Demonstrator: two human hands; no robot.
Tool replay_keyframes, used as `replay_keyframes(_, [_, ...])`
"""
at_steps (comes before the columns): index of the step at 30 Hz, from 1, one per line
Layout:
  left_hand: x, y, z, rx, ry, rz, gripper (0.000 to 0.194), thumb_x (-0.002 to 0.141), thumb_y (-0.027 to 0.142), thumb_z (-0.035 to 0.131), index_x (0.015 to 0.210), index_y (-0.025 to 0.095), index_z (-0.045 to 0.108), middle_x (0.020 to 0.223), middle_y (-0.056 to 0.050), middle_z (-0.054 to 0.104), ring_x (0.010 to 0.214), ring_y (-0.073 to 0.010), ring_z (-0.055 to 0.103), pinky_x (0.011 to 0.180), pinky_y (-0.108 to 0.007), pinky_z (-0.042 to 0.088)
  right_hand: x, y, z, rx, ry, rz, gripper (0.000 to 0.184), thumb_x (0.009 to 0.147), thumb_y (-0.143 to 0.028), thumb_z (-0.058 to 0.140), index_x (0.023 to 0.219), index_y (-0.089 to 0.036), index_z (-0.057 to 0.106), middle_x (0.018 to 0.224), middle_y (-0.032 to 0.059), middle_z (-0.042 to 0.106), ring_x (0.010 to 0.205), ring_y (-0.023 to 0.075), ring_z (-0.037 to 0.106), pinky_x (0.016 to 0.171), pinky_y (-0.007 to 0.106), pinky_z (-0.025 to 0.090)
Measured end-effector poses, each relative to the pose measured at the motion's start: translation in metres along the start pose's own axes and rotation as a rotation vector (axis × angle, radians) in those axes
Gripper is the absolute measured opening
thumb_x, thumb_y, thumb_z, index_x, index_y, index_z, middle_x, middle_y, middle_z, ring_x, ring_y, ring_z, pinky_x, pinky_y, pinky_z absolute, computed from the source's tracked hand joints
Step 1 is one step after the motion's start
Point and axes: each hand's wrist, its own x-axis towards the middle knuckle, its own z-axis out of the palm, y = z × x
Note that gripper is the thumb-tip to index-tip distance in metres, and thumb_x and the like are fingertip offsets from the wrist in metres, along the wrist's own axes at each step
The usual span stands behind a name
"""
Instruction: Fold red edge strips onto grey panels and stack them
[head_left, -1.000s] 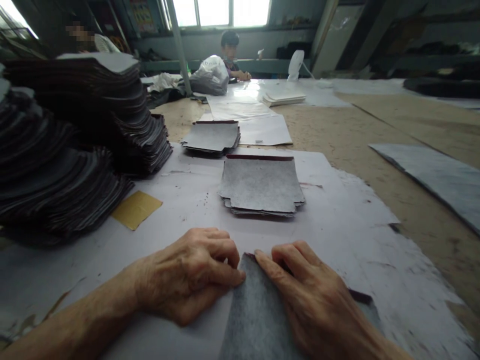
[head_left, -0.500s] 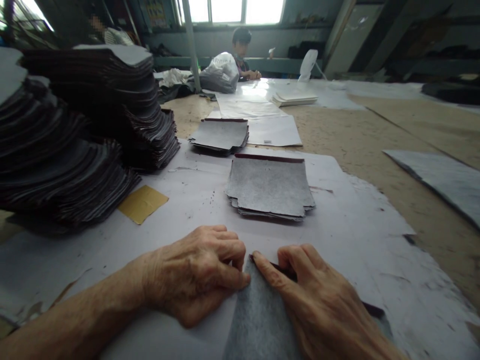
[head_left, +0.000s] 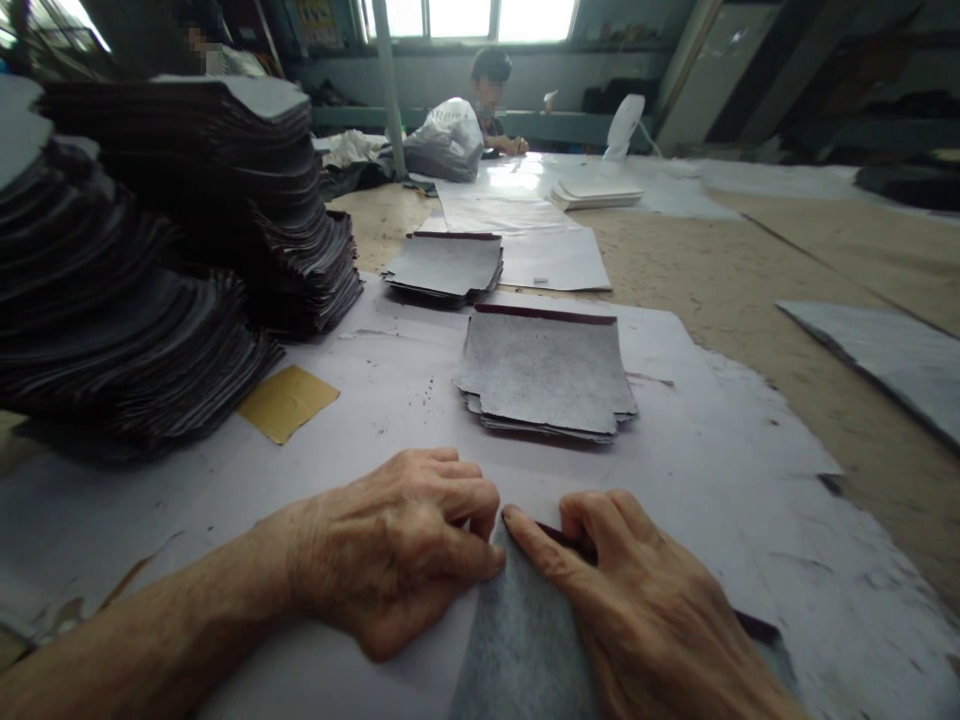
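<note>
A grey-backed flat piece point(head_left: 525, 630) with a dark maroon folded edge point(head_left: 756, 628) lies before me at the lower middle, partly hidden by my right hand. My right hand point(head_left: 649, 590) presses along that edge, thumb stretched to the corner and the other fingers curled over the fold. Beside the same corner, my left hand point(head_left: 405, 550) is closed, its thumb tip at the piece's left edge. Whatever its curled fingers may hold is hidden. Just beyond both hands sits a small stack of similar grey pieces point(head_left: 546, 365) with maroon top edges.
Tall stacks of dark pieces point(head_left: 292, 220) rise at the left, near a yellow square point(head_left: 289, 403). Another small stack point(head_left: 446, 262) lies farther back on white paper point(head_left: 405, 420). A grey sheet point(head_left: 892, 350) is at the right. A person point(head_left: 491, 95) sits across the table.
The view has shifted slightly, so the scene sits a little farther right. Both hands keep nearly the same position on the grey piece.
</note>
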Motion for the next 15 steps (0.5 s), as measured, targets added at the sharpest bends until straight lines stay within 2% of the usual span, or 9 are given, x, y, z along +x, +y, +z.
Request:
replay_keyframes(4, [0.0013, -0.0004, -0.0009, -0.024, 0.0, -0.003, 0.018, 0.067, 0.009, 0.045, 0.078, 0.017, 0.058, 0.077, -0.002, 0.053, 0.065, -0.0142, 0.046, 0.063, -0.034, 0.037, -0.0001, -0.002, -0.0003, -0.037, 0.007, 0.016, 0.046, 0.076, -0.004, 0.036, 0.114, -0.018, 0.057, 0.08, 0.0103, 0.054, 0.069, 0.0202, 0.05, 0.052, 0.033, 0.047])
replay_keyframes(7, [0.0036, 0.0001, -0.0015, -0.039, 0.013, -0.008, 0.018, 0.071, 0.01, 0.046, 0.08, 0.017, 0.059, 0.077, -0.003, 0.054, 0.065, -0.0141, 0.046, 0.064, -0.033, 0.037, -0.0036, -0.0016, -0.0017, 0.005, 0.077, 0.045, 0.044, 0.079, -0.003, 0.037, 0.114, -0.02, 0.057, 0.081, 0.0086, 0.053, 0.071, 0.0187, 0.05, 0.055, 0.031, 0.046])
replay_keyframes(11, [0.0026, 0.0011, -0.0021, -0.074, 0.032, -0.03, 0.018, 0.074, 0.008, 0.046, 0.081, 0.017, 0.061, 0.08, -0.003, 0.056, 0.068, -0.0135, 0.049, 0.066, -0.032, 0.038, -0.0065, 0.0025, -0.0054, 0.073, 0.18, 0.138, 0.025, 0.084, -0.007, 0.04, 0.098, -0.013, 0.059, 0.084, 0.0091, 0.055, 0.076, 0.0183, 0.051, 0.063, 0.033, 0.045])
replay_keyframes(15, [-0.0048, 0.0042, -0.0025, -0.165, 0.063, -0.079, 0.017, 0.078, 0.011, 0.047, 0.081, 0.017, 0.063, 0.083, -0.003, 0.055, 0.07, -0.0121, 0.051, 0.068, -0.029, 0.041, -0.0058, 0.0047, -0.0076, 0.077, 0.092, 0.24, 0.01, 0.081, -0.013, 0.047, 0.079, -0.015, 0.057, 0.074, 0.0061, 0.054, 0.071, 0.0196, 0.05, 0.061, 0.034, 0.043])
